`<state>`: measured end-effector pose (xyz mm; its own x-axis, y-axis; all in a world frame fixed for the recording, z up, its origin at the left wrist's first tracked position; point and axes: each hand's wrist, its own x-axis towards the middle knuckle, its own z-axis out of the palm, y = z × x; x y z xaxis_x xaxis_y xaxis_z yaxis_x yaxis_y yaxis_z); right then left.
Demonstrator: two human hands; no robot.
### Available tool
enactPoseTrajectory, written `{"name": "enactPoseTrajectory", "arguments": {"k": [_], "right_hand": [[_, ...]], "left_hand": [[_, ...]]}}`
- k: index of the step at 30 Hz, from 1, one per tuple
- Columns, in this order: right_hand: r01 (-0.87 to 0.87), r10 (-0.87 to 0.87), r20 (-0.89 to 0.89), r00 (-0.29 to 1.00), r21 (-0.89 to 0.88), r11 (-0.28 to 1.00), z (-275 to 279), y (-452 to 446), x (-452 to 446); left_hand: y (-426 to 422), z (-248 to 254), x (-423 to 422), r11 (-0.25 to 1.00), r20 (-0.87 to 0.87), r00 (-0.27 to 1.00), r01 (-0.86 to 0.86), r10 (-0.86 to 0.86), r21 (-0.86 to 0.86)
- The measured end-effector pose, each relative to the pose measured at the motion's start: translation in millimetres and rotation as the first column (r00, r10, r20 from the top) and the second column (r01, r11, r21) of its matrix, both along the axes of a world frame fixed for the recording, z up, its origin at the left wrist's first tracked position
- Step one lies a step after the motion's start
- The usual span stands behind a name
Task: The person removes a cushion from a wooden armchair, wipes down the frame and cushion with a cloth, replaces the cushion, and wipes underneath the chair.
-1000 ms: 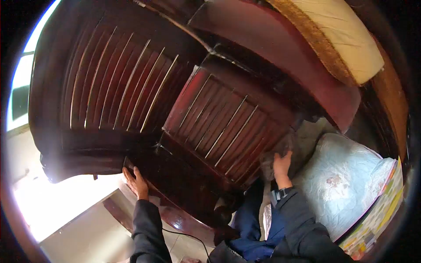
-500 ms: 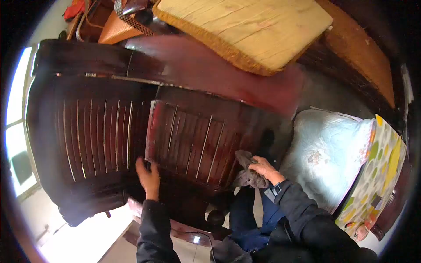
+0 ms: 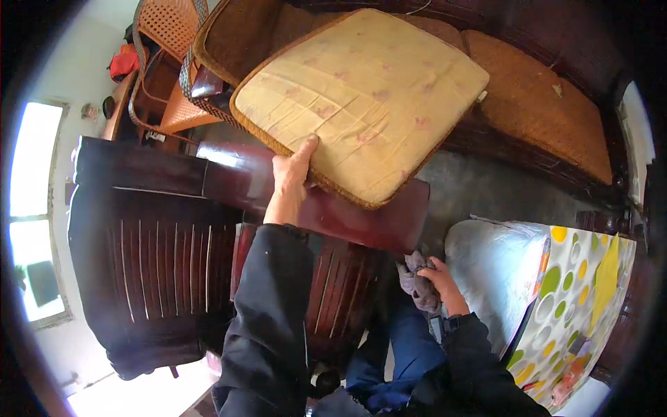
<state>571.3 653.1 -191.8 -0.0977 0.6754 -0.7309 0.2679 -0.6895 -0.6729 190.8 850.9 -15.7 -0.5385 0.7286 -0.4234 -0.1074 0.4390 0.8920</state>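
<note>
My left hand (image 3: 292,177) reaches forward and grips the near edge of a yellow seat cushion (image 3: 365,97), thumb on top and fingers hidden underneath. The cushion has a faint flower print and a brown border, and it lies over the armrest (image 3: 375,222) of a dark red wooden seat. Closed round a crumpled grey-purple cloth (image 3: 420,281) is my right hand (image 3: 445,281), low and close to my knees. Below the left forearm, the slatted wooden seat (image 3: 340,285) is partly covered by the sleeve.
Another slatted wooden section (image 3: 167,271) stands at the left by a window. On the right are a pale blue padded cover (image 3: 486,271) and a dotted cloth (image 3: 563,299). A brown-cushioned sofa (image 3: 538,104) and a woven chair (image 3: 167,35) lie farther back.
My left hand has moved from the slatted seat up and forward to take hold of the cushion. My right hand, with the cloth, has shifted slightly right. The view has tilted up.
</note>
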Motion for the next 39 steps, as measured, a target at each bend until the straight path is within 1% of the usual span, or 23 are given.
{"name": "enactPoseTrajectory", "arguments": {"k": [2, 4, 8, 10, 11, 12, 14, 16, 18, 19, 20, 22, 23, 24, 26, 27, 30, 32, 33, 34, 36, 37, 39], "right_hand": [[0.096, -0.099, -0.075, 0.992, -0.045, 0.994, 6, 4, 10], [0.259, -0.262, -0.140, 0.955, -0.043, 0.965, 54, 22, 7], [0.286, -0.281, -0.063, 0.958, 0.116, 0.951, 35, 24, 33], [0.430, -0.418, -0.304, 0.856, -0.031, 0.902, 72, 42, 29], [0.440, -0.430, -0.292, 0.854, -0.034, 0.897, 88, 49, 27], [0.484, -0.460, -0.387, 0.800, -0.038, 0.874, 102, 55, 25], [0.539, -0.490, -0.476, 0.730, -0.038, 0.841, 113, 69, 20], [0.632, -0.541, -0.596, 0.593, -0.070, 0.771, 114, 83, 17], [0.647, -0.538, -0.568, 0.623, -0.012, 0.762, 119, 100, 14], [0.656, -0.539, -0.536, 0.649, 0.037, 0.754, 121, 107, 11], [0.658, -0.537, -0.542, 0.646, 0.039, 0.752, 123, 114, 12], [0.617, -0.450, -0.705, 0.548, -0.022, 0.787, 124, 126, 20], [0.565, -0.442, -0.764, 0.469, -0.125, 0.816, 131, 129, 19], [0.497, -0.446, -0.805, 0.390, -0.224, 0.838, 138, 131, 17], [0.653, -0.586, -0.785, 0.202, -0.338, 0.677, 200, 132, -16], [0.642, -0.576, -0.790, 0.209, -0.333, 0.691, 225, 132, -25], [0.551, -0.420, -0.862, 0.283, -0.212, 0.807, 283, 123, -48], [0.427, -0.167, -0.885, 0.434, 0.039, 0.903, 312, 127, -59], [0.348, -0.018, -0.907, 0.422, 0.143, 0.927, 328, 116, -63], [0.328, -0.013, -0.906, 0.424, 0.140, 0.934, 355, 109, -75], [0.490, 0.053, -0.815, 0.576, 0.396, 0.777, 412, 103, -107], [0.479, 0.060, -0.811, 0.581, 0.401, 0.781, 433, 100, -116], [0.428, 0.276, -0.696, 0.663, 0.655, 0.623, 461, 94, -131]], "left_hand": [[-4, 0, 9, 0.994, 0.160, 0.986, -0.055, 0.039, 0.094], [-9, 0, 7, 0.993, 0.339, 0.937, -0.106, 0.083, 0.050], [-23, 28, 18, 0.974, 0.436, 0.897, -0.161, 0.078, 0.158], [-32, 67, 32, 0.944, 0.457, 0.884, -0.225, 0.094, 0.240], [-37, 85, 29, 0.933, 0.400, 0.913, -0.207, 0.077, 0.294], [-43, 104, 22, 0.920, 0.339, 0.939, -0.186, 0.063, 0.344], [-55, 152, 20, 0.915, 0.454, 0.887, -0.246, 0.079, 0.321], [-81, 199, 26, 0.932, 0.436, 0.900, -0.173, 0.017, 0.319], [-109, 224, 30, 0.883, 0.178, 0.955, -0.288, 0.237, 0.371], [-132, 220, 2, 0.913, -0.079, 0.984, -0.116, 0.159, 0.392], [-156, 216, -27, 0.923, -0.333, 0.937, 0.030, 0.107, 0.383], [-210, 216, -42, 0.840, 0.047, 0.979, -0.195, 0.199, 0.507], [-237, 216, -49, 0.777, 0.234, 0.943, -0.327, 0.235, 0.538], [-253, 228, -40, 0.769, 0.235, 0.942, -0.333, 0.241, 0.545], [-293, 246, -29, 0.808, 0.359, 0.877, -0.449, 0.319, 0.382], [-314, 251, -31, 0.810, 0.397, 0.848, -0.488, 0.351, 0.326], [-401, 240, -82, 0.835, 0.371, 0.904, -0.366, 0.213, 0.412], [-433, 245, -72, 0.807, 0.359, 0.890, -0.422, 0.282, 0.413], [-443, 246, -63, 0.785, 0.350, 0.877, -0.460, 0.329, 0.414], [-460, 248, -55, 0.767, 0.342, 0.858, -0.502, 0.383, 0.400], [-496, 250, -37, 0.740, 0.343, 0.820, -0.566, 0.459, 0.364], [-512, 249, -27, 0.725, 0.347, 0.799, -0.596, 0.492, 0.345], [-544, 249, -15, 0.699, 0.344, 0.768, -0.638, 0.541, 0.323]]}}
